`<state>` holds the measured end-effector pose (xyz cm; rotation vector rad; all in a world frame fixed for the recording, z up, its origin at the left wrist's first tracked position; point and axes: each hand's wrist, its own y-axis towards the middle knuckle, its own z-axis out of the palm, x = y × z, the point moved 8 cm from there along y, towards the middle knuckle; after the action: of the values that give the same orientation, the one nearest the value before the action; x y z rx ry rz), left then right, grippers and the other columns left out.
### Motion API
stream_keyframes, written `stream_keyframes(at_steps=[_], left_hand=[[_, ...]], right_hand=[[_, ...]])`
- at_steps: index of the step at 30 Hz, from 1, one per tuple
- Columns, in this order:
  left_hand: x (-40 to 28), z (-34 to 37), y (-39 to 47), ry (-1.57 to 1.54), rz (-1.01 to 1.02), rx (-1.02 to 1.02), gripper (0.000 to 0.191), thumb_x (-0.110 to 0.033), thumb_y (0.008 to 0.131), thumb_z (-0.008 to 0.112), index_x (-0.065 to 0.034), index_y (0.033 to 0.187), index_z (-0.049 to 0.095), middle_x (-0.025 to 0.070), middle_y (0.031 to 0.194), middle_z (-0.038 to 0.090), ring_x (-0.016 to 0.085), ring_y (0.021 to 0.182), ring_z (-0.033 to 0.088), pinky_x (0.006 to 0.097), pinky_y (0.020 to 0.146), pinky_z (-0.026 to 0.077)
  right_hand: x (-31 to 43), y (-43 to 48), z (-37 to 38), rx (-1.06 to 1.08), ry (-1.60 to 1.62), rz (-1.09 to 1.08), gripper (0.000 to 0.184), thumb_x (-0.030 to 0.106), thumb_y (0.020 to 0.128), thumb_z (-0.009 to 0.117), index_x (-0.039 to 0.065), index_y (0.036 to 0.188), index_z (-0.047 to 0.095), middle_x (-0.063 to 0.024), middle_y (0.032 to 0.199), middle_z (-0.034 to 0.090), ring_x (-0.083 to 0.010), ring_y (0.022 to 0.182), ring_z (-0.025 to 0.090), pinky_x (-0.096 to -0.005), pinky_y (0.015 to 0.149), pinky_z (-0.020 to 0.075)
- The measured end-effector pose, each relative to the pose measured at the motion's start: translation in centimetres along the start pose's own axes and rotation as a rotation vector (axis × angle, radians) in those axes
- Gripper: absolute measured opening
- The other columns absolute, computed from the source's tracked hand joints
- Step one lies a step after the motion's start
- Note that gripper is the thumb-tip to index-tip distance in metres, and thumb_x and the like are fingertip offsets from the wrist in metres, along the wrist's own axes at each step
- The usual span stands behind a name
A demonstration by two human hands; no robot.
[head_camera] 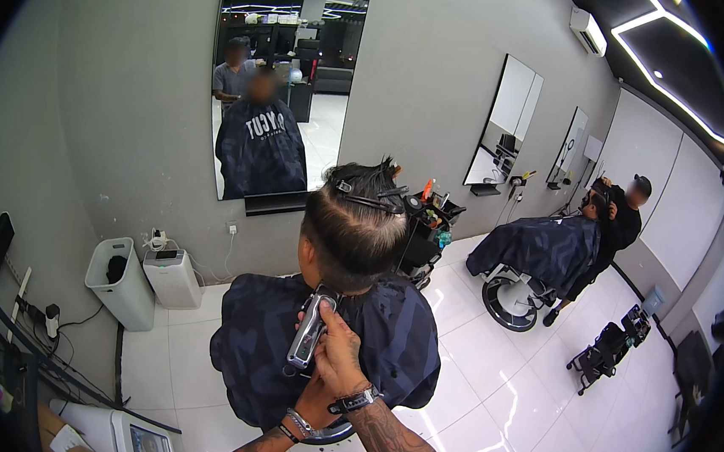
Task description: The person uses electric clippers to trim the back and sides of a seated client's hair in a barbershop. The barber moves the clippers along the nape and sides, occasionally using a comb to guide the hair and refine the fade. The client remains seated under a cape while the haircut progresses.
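Note:
A seated person in a dark patterned barber cape (257, 345) has their back to me. Sectioning clips (373, 204) hold up the long top hair (366, 175), and the sides and nape are short. My right hand (337, 349) grips a silver hair clipper (309, 333), its blade end at the nape just above the cape's collar. Below it, my left hand (316, 401) touches the right hand near its heel and wrist; its fingers are largely hidden, so whether it also holds something cannot be told.
A wall mirror (330, 109) with a black ledge (276, 203) is ahead. A loaded tool trolley (424, 250) stands beyond the seated person's right side. A bin (139, 304) and a white appliance (172, 281) are at left. Farther right, a co-worker (624, 215) attends another caped person (539, 246).

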<state>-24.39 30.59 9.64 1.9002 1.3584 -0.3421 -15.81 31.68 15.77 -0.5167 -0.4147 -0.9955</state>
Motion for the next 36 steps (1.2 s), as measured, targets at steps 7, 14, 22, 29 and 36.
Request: stream_keyframes(at_steps=[7,14,22,29,36], left_hand=[[1.7,2.4,-0.4,0.243,-0.049,0.126,0.046,-0.015,0.091,0.066,0.0011,0.134,0.064,0.0286,0.146,0.053,0.044,0.112,0.067,0.054,0.11,0.047],[0.7,1.7,-0.5,0.38,-0.032,0.003,0.042,-0.007,0.085,0.066,-0.0014,0.127,0.068,0.0266,0.14,0.055,0.039,0.095,0.071,0.0525,0.098,0.054],[1.1,2.4,-0.5,0.43,-0.007,0.069,0.029,-0.007,0.086,0.063,-0.003,0.113,0.072,0.0283,0.14,0.056,0.034,0.085,0.072,0.0617,0.126,0.028],[-0.5,1.3,0.1,0.45,-0.011,0.043,0.025,-0.006,0.085,0.066,-0.0033,0.109,0.07,0.0319,0.147,0.051,0.034,0.082,0.072,0.0628,0.124,0.031],[-1.3,1.1,0.6,0.443,-0.051,0.083,0.016,-0.006,0.091,0.068,-0.0041,0.107,0.07,0.0357,0.153,0.045,0.04,0.098,0.073,0.0633,0.122,0.034]], right_hand=[[2.3,-0.9,-0.8,0.001,-0.126,-0.022,0.026,0.021,0.103,0.075,0.002,0.119,0.069,-0.0093,0.1,0.076,-0.0189,0.087,0.077,-0.0348,0.074,0.0655],[5.0,-1.1,-1.0,0.033,-0.243,-0.252,0.028,0.023,0.102,0.076,0.0,0.116,0.07,-0.0098,0.096,0.076,-0.0208,0.082,0.078,-0.035,0.071,0.0663],[8.1,-1.8,-2.1,0.079,-0.372,-0.266,0.028,0.026,0.102,0.076,0.0,0.112,0.072,-0.0091,0.096,0.076,-0.0207,0.082,0.078,-0.0332,0.071,0.0671],[8.8,-0.8,-4.0,0.124,-0.327,0.032,0.033,0.028,0.105,0.071,-0.003,0.118,0.071,-0.0121,0.099,0.077,-0.021,0.083,0.079,-0.0309,0.071,0.0675],[11.0,-0.2,-5.3,0.145,-0.497,0.049,0.033,0.026,0.106,0.07,-0.003,0.122,0.071,-0.0093,0.099,0.076,-0.0181,0.083,0.078,-0.0286,0.072,0.0667]])
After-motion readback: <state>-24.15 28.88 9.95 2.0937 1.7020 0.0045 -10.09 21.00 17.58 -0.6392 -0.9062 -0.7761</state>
